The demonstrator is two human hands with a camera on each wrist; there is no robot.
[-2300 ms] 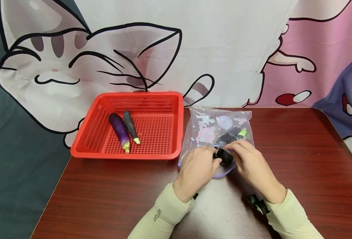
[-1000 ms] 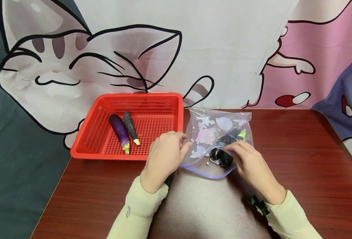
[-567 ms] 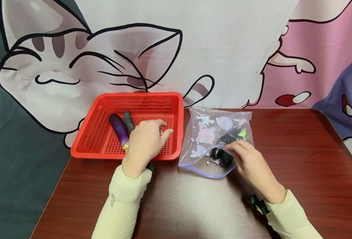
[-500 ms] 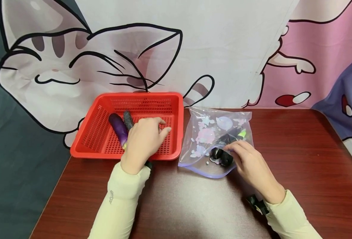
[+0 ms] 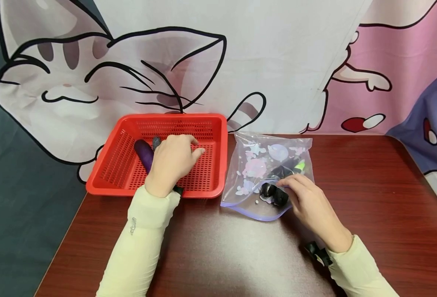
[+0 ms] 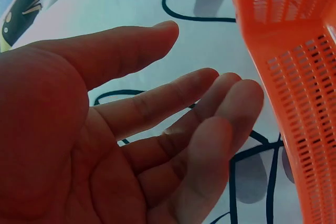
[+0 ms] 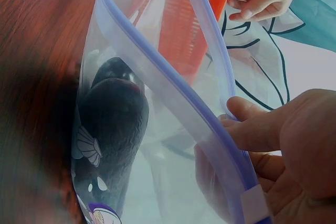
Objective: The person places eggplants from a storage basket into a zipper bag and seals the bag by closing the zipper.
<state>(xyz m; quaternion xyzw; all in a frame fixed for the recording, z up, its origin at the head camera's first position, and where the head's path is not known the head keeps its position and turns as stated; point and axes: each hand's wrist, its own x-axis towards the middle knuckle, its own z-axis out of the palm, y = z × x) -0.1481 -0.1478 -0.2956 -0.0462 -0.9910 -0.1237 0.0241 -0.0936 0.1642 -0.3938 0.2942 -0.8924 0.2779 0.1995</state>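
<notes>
Bag (image 5: pixel 266 165) mouth held open, rim pinched by right hand (image 5: pixel 309 204); two dark eggplants already inside. Left hand (image 5: pixel 172 161) over basket (image 5: pixel 218 123), fingers loose, gripping nothing. Purple eggplant (image 5: pixel 143 152) and dark eggplant (image 5: pixel 156 142) left in basket. Roughly half done.

bare hands, long pale cream sleeves, small grey logo on left sleeve (image 5: pixel 132 226), black wrist straps
</notes>
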